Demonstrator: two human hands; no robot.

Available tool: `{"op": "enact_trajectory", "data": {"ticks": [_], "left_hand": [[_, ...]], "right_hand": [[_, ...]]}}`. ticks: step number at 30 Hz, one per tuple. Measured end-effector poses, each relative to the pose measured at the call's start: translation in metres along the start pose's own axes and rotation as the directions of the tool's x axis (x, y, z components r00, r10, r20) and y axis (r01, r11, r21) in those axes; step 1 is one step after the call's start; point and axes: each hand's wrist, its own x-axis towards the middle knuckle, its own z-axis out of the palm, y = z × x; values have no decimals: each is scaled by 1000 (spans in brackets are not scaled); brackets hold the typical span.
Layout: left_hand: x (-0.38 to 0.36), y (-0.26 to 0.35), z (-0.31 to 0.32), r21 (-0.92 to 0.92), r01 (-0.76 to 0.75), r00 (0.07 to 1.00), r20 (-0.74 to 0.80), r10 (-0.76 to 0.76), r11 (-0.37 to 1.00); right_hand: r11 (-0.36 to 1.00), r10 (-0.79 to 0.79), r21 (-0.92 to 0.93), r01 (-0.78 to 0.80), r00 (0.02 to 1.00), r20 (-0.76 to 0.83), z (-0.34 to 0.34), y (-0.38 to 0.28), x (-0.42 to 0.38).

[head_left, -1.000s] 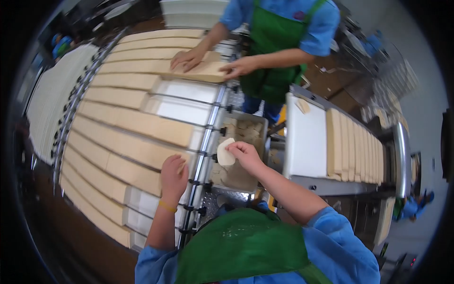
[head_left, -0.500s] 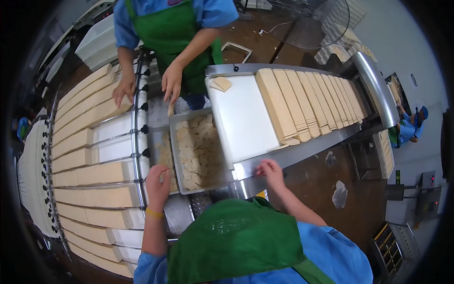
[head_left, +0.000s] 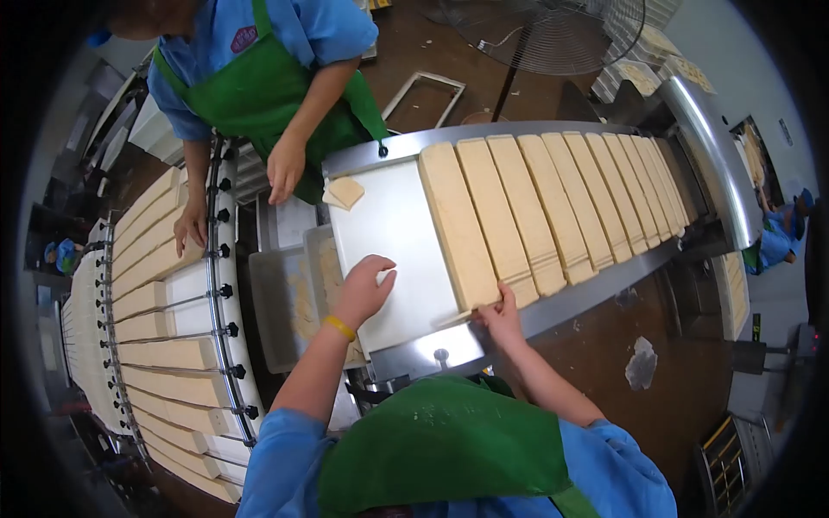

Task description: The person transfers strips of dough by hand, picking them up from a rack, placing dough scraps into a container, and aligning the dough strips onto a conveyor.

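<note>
Long stacks of pale dough sheets (head_left: pixel 484 216) lie side by side across the white conveyor belt (head_left: pixel 393 229). At the near end of the first stack, my right hand (head_left: pixel 503 321) pinches a thin loose dough piece (head_left: pixel 456 318) at the corner. My left hand (head_left: pixel 366 292) is over the bare part of the belt, fingers loosely curled and thumb apart, with nothing seen in it. Small dough scraps (head_left: pixel 345 192) rest at the belt's far left corner.
On the left, more dough stacks (head_left: pixel 168 354) lie between metal rails (head_left: pixel 226 319). Plastic bins (head_left: pixel 269 324) with scraps sit below the belt. A co-worker in a green apron (head_left: pixel 259 121) stands opposite, one hand (head_left: pixel 192 226) at the left stacks. A large fan (head_left: pixel 544 34) stands behind.
My view has turned toward the belt. My left hand has moved from the left rails to over the belt. My right hand has reached the first stack's near end. The scrap-filled bin has shifted left.
</note>
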Motion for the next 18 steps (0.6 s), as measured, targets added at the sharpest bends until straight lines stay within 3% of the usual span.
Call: {"op": "enact_trajectory", "data": {"ticks": [2, 3, 6, 7, 10, 15, 18], "left_hand": [[23, -6, 15, 33, 24, 999, 36, -26, 999], [39, -16, 23, 75, 17, 999, 46, -20, 997], [97, -27, 38, 195, -71, 997, 25, 67, 978], [118, -24, 42, 242, -106, 994, 17, 105, 964], [189, -13, 59, 357, -169, 985, 41, 166, 919], [245, 1, 105, 580, 23, 999, 25, -47, 815], [233, -4, 123, 536, 155, 987, -113, -111, 830]], "right_hand": [[992, 85, 84, -90, 995, 60, 9, -24, -10], [1000, 12, 5, -12, 993, 114, 7, -16, -8], [995, -94, 31, 90, 972, 214, 3, -3, -8], [998, -44, -23, 52, 965, 258, -1, -14, -10], [999, -37, 49, 22, 941, 337, -6, -17, -7], [997, 17, 68, -47, 921, 388, -10, -33, -7], [999, 38, 17, -49, 917, 396, -11, -32, -2]]}}
